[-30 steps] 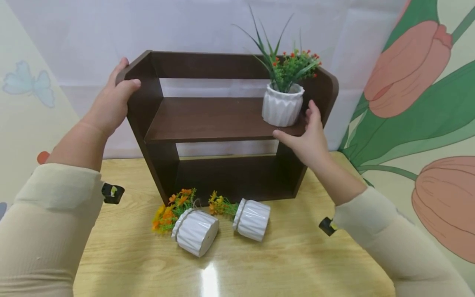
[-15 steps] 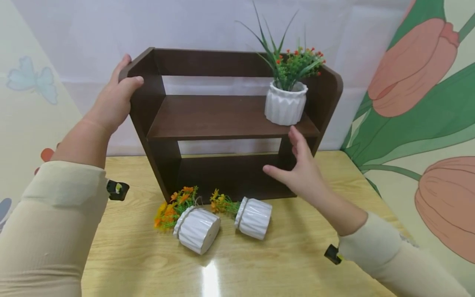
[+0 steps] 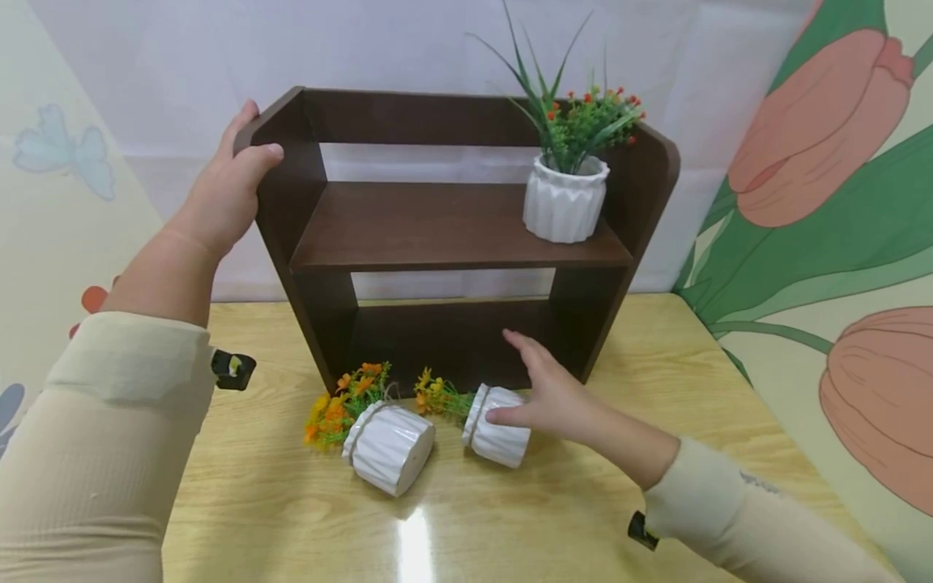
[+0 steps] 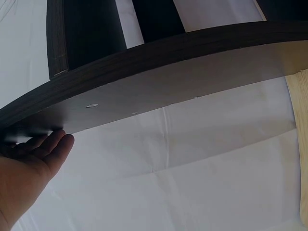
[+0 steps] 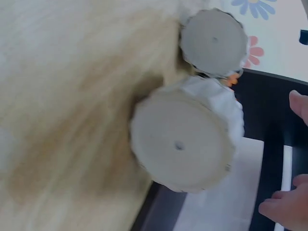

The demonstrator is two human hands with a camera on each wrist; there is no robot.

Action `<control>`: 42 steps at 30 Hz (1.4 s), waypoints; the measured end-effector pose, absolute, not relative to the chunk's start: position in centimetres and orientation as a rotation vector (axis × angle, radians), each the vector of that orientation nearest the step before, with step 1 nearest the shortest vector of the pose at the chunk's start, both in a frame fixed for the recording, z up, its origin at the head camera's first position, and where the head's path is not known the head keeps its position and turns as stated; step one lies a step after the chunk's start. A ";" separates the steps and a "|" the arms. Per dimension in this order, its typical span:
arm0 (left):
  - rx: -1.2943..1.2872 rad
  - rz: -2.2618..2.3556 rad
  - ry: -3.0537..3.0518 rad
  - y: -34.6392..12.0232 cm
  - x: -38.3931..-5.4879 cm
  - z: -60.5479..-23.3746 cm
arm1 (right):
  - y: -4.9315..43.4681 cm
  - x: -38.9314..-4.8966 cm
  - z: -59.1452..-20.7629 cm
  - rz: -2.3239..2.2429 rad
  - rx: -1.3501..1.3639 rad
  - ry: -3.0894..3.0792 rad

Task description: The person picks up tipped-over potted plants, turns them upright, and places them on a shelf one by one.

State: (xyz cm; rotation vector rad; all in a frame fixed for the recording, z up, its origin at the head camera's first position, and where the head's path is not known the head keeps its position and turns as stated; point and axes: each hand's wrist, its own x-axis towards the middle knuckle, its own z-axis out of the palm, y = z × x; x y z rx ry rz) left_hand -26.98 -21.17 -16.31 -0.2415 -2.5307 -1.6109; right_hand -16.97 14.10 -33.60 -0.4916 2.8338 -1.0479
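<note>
On the pale wood-grain worktop (image 3: 291,518), a fluted glossy white pot (image 3: 499,447) of yellow-orange flowers (image 3: 440,398) lies on its side near the right hand (image 3: 555,402), which holds nothing, thumb and fingers spread. The left hand (image 3: 219,198) grips a dark brown two-tier wooden shelf (image 3: 423,227) at its upper left edge.

An indoor corner with homelike decor, its exact kind unclear: painted tulips (image 3: 885,405) fill the right side, a pale-blue butterfly (image 3: 66,154) the upper left; creased white sheeting (image 3: 408,40) backs a wood-grain tabletop (image 3: 291,526) bearing a dark shelf unit (image 3: 437,227).
</note>
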 end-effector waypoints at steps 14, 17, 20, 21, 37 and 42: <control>-0.241 -1.595 -2.547 -21.2 -27.0 -16.2 | 13.5 -16.3 -36.7 -0.876 -0.607 2.856; -0.230 -1.593 -2.552 -21.2 -26.9 -16.2 | 13.4 -16.2 -36.9 -0.855 -0.596 2.850; -0.223 -1.587 -2.558 -21.2 -26.8 -16.2 | 13.3 -16.2 -37.1 -0.845 -0.589 2.837; -0.221 -1.584 -2.560 -21.2 -26.8 -16.2 | 13.3 -16.2 -37.2 -0.841 -0.587 2.835; -0.245 -1.583 -2.550 -21.2 -27.0 -16.3 | 12.9 -16.4 -38.3 -0.669 -0.608 2.872; -0.258 -1.604 -2.540 -21.2 -27.0 -16.3 | 12.7 -16.5 -38.5 -0.639 -0.647 2.914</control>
